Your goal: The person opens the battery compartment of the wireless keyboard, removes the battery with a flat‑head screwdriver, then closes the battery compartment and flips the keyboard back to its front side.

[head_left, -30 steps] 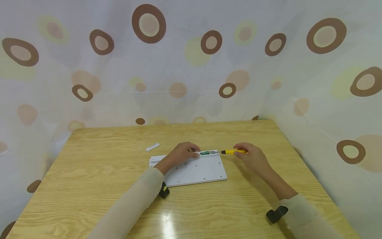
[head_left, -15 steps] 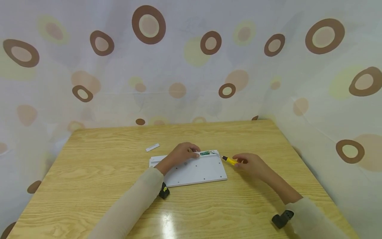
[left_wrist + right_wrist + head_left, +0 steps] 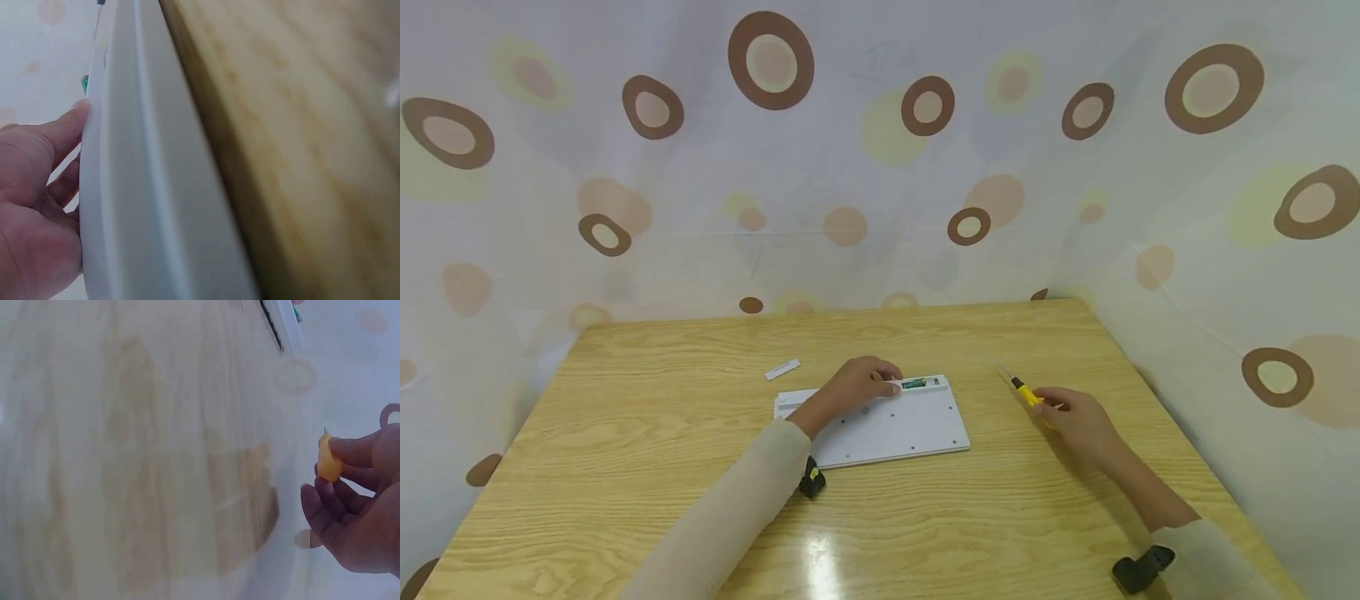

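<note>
Head view gives me a white panel point(image 3: 910, 429) lying flat on the wood-grain table point(image 3: 647, 492), beneath the person's left hand point(image 3: 853, 385) and reaching out to its right. It is a thin, oblong slab, its broad face sprinkled with small dark dots, and a raised bar runs along the edge farthest from the person. That hand is clamped on the bar, thumb to the near side, fingers over the far side; from the left wrist view I see the thumb tip against the white edge. Just right of the thumb there's a narrow slot point(image 3: 931, 382) in the bar, and in it lies a green battery point(image 3: 913, 384); a dark patch at the slot's right end is too small to make out. The right hand point(image 3: 1078, 425), well apart from the panel, pinches a screwdriver point(image 3: 1027, 394) by its yellow handle, the black collar and thin shaft pointing forward and leftward from the fingers. Beyond the left hand, off to its left, a slim white strip point(image 3: 782, 369) rests on the table.
</note>
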`<state>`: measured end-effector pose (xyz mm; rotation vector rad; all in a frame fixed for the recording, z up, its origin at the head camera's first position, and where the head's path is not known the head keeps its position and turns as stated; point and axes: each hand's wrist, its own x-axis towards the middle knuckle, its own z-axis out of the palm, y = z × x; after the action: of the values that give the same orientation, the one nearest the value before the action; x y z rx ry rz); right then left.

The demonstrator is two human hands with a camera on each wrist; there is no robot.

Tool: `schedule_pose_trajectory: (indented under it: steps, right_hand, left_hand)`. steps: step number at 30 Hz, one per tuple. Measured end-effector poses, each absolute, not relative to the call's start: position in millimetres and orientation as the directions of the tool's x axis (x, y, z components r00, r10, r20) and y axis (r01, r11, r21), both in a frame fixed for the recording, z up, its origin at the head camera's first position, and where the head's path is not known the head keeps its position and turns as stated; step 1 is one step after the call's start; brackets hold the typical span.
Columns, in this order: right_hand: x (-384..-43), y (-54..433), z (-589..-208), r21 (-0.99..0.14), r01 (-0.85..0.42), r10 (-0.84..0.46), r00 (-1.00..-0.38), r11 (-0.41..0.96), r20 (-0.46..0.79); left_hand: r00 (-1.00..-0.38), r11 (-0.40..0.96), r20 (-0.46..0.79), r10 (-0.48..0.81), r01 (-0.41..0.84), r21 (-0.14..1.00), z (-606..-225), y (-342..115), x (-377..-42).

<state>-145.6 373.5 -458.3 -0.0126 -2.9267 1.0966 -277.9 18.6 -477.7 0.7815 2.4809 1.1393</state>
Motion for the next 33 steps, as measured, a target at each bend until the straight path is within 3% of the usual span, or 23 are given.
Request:
schedule_pose_trajectory:
  steps: [15, 33]
  right_hand:
    - [-144.7, 389.5, -469.5, -0.558, 0.084, 0.098, -0.995, 0.825, -0.006]
    - [-141.2, 388.4, -462.7, -0.525, 0.034, 0.034, -0.999, 0.85, -0.009]
  left_hand:
    - [-0.803, 0.527, -0.046, 0.594, 0.346, 0.776, -477.0, 17.5, -278.1]
    - [-0.809, 0.548, -0.049, 0.586, 0.35, 0.76, -477.9, 18.4, -278.3]
